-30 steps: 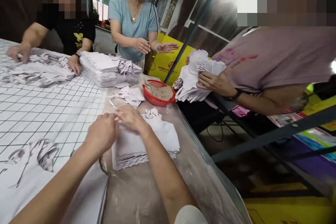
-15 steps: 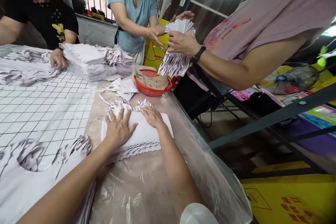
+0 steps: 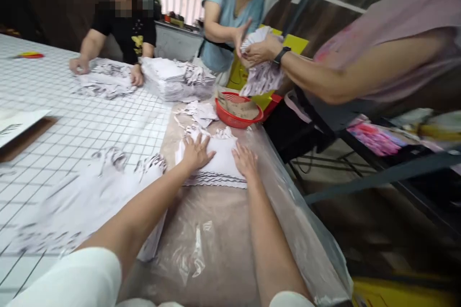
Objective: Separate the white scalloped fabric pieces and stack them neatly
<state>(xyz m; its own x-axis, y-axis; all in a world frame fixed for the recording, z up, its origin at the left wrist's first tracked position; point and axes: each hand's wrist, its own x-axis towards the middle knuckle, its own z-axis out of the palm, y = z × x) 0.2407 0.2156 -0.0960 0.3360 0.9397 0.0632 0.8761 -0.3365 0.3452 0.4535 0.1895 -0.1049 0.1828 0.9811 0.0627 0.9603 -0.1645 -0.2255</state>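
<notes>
A stack of white cloth pieces (image 3: 224,152) with wavy front edges and bunched straps at its far side lies on the brown, plastic-covered part of the table. My left hand (image 3: 198,152) rests flat on its left part, thumb spread out. Along the stack's right side lies my right hand (image 3: 246,159), fingers stretched forward and touching the cloth. To the left, a larger pile of white cloth pieces (image 3: 97,196) with looped straps is spread on the table. Just beyond the stack sits a small heap of white cloth (image 3: 200,112).
A red plastic basket (image 3: 237,117) holding brown cardboard stands beyond the stack. Farther back is a plastic-wrapped cloth bundle (image 3: 176,81). A person in black handles cloth at the table (image 3: 144,120); two others hold a fanned cloth bundle (image 3: 264,69). A metal frame (image 3: 378,177) stands at right.
The view has swung left, so things appear farther right. My right hand has moved from the stack's far edge to its right side. The person in blue now touches the fanned bundle.
</notes>
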